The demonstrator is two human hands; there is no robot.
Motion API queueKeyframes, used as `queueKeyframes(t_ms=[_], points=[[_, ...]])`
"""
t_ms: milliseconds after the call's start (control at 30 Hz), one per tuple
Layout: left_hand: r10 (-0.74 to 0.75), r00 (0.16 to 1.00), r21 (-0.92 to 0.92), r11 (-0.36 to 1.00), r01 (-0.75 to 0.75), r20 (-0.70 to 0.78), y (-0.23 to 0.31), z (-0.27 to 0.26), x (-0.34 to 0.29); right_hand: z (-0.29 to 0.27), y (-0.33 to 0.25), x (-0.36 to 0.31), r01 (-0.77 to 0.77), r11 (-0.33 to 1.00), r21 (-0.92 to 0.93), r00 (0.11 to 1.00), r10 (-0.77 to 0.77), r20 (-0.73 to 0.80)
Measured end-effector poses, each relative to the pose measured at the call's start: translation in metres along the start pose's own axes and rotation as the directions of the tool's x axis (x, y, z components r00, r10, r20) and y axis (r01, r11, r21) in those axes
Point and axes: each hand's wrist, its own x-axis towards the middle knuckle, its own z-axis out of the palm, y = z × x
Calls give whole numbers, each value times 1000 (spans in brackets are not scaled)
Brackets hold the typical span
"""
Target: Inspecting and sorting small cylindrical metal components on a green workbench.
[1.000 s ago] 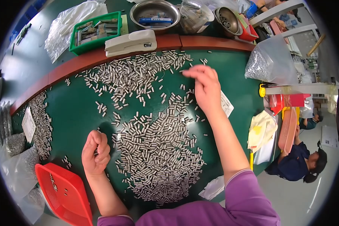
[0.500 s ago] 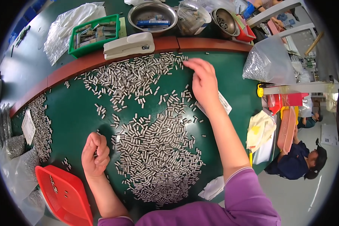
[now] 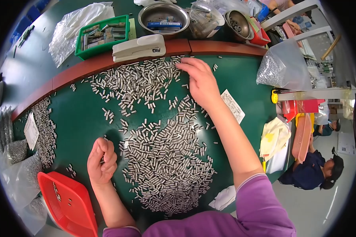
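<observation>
A large heap of small, shiny metal cylinders (image 3: 170, 166) covers the middle of the green table. Beyond it lies a second, looser pile of the same cylinders (image 3: 134, 81), below the red-brown ledge. At that far pile's right edge is my right hand (image 3: 201, 81), its fingers stretched out and their tips touching the cylinders. My left hand (image 3: 101, 160) is curled closed just left of the near heap. Its fingers hide whatever lies inside; a small cylinder end shows by the fingertips.
A red basket (image 3: 69, 205) with a few cylinders stands at the lower left, near filled plastic bags (image 3: 17, 173). A white stapler (image 3: 138, 47) and green box (image 3: 81, 53) sit by the ledge (image 3: 225, 46). A printed paper (image 3: 232, 106) lies right of my forearm.
My right hand has moved left along the far pile's edge, pushing cylinders inward; a few stay behind to its right. My left hand stays closed in nearly the same place.
</observation>
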Motion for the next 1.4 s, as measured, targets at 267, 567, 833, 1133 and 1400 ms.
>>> queueKeyframes(t_ms=[267, 567, 833, 1133, 1400], points=[[26, 999, -16, 1000, -27, -37, 4, -5, -12, -22, -4, -34, -8, 999, -38, 995, 12, 96], [2, 1000, -16, 1000, -2, 1, 1, -4, -1, -52, 79, -11, -154, 978, -143, 988, 148, -48], [30, 999, -6, 1000, -30, -18, 2, -3, -4, -49, 44, -15, -131, 978, -162, 987, 114, -114], [33, 999, -27, 999, -33, -29, 3, -6, -7, -44, 30, -27, -100, 995, -20, 981, 102, 168], [20, 999, -5, 1000, -21, -32, 1, -3, -4, -82, 97, 67, -249, 964, -89, 940, 219, -261]])
